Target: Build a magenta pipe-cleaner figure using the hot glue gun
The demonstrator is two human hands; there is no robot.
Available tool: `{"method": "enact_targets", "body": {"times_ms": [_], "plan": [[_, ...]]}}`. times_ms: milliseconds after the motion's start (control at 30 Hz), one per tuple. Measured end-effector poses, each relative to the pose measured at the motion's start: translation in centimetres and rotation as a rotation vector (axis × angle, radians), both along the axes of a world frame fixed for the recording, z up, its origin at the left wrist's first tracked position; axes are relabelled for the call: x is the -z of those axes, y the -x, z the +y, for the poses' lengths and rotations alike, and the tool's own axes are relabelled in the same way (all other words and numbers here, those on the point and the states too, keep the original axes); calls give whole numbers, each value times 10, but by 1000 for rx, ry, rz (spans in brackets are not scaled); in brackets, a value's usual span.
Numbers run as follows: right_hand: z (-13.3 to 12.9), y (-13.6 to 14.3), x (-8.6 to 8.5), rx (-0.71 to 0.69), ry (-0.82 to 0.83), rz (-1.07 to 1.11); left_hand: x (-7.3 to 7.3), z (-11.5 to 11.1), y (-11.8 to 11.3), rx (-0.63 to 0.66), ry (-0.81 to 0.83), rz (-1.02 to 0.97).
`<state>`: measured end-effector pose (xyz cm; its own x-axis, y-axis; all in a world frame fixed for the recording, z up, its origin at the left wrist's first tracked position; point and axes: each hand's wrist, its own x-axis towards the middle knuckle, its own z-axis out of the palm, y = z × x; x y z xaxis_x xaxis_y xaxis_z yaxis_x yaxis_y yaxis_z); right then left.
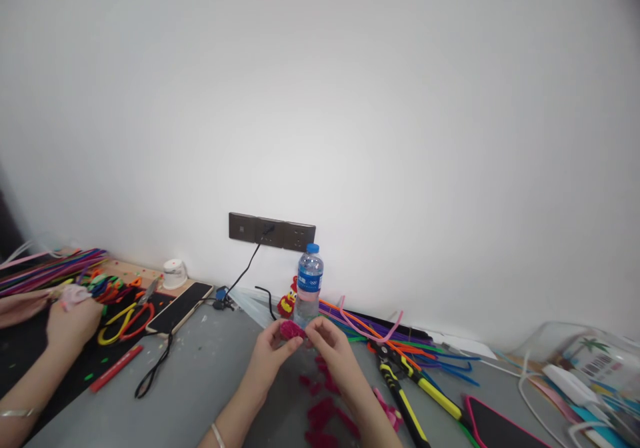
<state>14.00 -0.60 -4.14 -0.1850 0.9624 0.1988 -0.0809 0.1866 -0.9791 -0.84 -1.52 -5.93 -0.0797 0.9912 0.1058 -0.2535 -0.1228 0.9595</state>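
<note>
My left hand (270, 360) pinches a small fuzzy magenta piece (290, 330), apparently bent chenille stem, between thumb and forefinger. At its right end, the fingertips of my right hand (334, 347) are closed together on it. Below, partly behind my right forearm, several loose magenta fuzzy pieces (321, 413) lie on the grey table (200, 395). Just behind my hands stands a water bottle (310, 285) with a blue cap, and beside it a small red and yellow figure (287, 303).
Yellow-and-black long-handled cutters (407, 395) and coloured chenille stems (425, 355) lie to the right, near a pink-edged phone (500, 425). Leftward are another phone (181, 309), scissors (131, 320), a red marker (117, 369) and a co-worker's hand (74, 321). A wall socket strip (271, 231) is behind.
</note>
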Motion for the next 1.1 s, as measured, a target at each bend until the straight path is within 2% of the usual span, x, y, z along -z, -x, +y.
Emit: {"method": "enact_targets", "body": {"times_ms": [167, 267, 400, 633, 933, 1100], "plan": [[-2, -1, -5, 70, -200, -205, -1, 0, 2, 18, -50, 33], [-4, 0, -7, 83, -268, -256, 1, 2, 4, 33, -85, 75], [-6, 1, -9, 75, -300, -281, 2, 3, 5, -6, -85, 157], [-7, -1, -9, 78, -320, -340, -4, 1, 4, -25, -40, 222], [-10, 3, -12, 94, -421, -338, -4, 1, 0, -24, -28, 110], [-10, 3, -13, 52, -399, -318, -9, -1, -1, 21, 9, 69]]}}
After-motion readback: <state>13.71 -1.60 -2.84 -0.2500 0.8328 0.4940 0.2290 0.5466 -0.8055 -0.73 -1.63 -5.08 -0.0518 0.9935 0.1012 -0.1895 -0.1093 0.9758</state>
